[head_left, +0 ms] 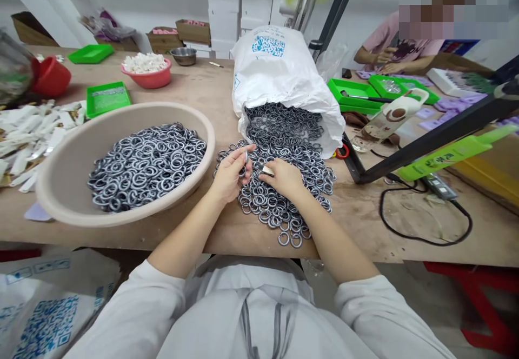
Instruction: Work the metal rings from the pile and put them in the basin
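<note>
Head view | ring pile point(279, 203) | beneath and around both hands point(287, 178)

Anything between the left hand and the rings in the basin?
Yes: the basin's raised right rim stands between the left hand and the rings inside. A few loose rings lie there too.

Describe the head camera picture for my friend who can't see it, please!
A person's left hand holds at least one gray ring, and the right hand has a small pale item too unclear to name, over a pile of gray rings on a table. The pile spreads from a white sack; left of it, a beige basin holds more rings.
</note>
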### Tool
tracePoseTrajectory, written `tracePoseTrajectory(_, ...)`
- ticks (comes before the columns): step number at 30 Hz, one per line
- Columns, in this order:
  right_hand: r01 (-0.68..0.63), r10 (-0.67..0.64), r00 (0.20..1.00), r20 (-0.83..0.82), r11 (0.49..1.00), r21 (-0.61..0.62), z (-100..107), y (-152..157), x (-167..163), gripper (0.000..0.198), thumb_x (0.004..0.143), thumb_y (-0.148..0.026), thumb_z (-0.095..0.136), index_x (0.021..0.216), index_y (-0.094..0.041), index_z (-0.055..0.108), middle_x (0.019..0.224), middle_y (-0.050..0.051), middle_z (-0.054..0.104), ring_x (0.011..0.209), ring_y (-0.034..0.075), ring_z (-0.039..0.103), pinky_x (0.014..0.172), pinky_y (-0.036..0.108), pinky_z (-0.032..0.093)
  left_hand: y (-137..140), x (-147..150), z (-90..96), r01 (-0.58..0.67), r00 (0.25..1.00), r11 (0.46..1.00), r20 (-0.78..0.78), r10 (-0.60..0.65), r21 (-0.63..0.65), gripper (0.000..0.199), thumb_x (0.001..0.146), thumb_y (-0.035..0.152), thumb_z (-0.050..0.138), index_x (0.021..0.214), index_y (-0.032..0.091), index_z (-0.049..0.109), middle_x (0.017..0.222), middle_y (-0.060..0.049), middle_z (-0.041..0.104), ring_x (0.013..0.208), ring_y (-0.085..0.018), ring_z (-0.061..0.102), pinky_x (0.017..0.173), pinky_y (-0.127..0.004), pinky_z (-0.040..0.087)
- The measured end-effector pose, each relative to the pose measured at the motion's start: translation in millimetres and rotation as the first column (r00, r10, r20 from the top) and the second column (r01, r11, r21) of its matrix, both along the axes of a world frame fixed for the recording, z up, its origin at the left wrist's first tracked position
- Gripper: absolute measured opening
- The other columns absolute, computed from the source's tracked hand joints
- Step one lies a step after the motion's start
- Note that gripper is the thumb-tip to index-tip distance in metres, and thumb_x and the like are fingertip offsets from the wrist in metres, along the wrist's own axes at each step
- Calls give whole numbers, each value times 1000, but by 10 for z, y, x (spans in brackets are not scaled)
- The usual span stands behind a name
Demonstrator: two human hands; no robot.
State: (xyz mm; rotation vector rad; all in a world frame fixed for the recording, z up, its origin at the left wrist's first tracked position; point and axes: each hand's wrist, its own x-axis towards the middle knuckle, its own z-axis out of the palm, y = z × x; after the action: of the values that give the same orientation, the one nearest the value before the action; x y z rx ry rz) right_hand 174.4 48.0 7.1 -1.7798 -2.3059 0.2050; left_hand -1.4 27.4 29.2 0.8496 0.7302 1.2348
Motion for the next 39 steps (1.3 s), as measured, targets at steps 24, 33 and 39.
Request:
tracePoseTrajectory(24, -210, -74, 191, -979, 971, -114, -3, -217, -169, 38, 80, -58, 67, 90, -21, 66, 65, -4, 55, 49, 8, 45, 47, 24, 35, -121, 211, -102, 217, 970, 945, -55, -237, -246, 49, 75, 60, 73, 77, 17, 50, 61, 5, 46, 40, -2, 37, 33, -11, 17)
tracePoseTrajectory(33, -62, 73, 441, -894, 997, 50, 70, -220, -83, 36, 89, -56, 58, 84, -21, 61, 72, 0, 62, 66, 14, 56, 63, 28, 45, -146, 239, -57, 162, 983, 964, -50, -176, -210, 48, 75, 58, 73, 74, 17, 47, 61, 5, 45, 40, -2, 36, 34, -12, 17)
tracePoseTrajectory(39, -148, 302, 783, -544, 940, 308, 146, -347, -1, 29, 96, -40, 53, 77, -20, 62, 71, 0, 58, 66, 14, 52, 63, 28, 35, -140, 220, -50, 115, 991, 973, -40, -126, -201, 48, 72, 56, 75, 73, 17, 47, 59, 6, 45, 40, -2, 37, 35, -12, 17)
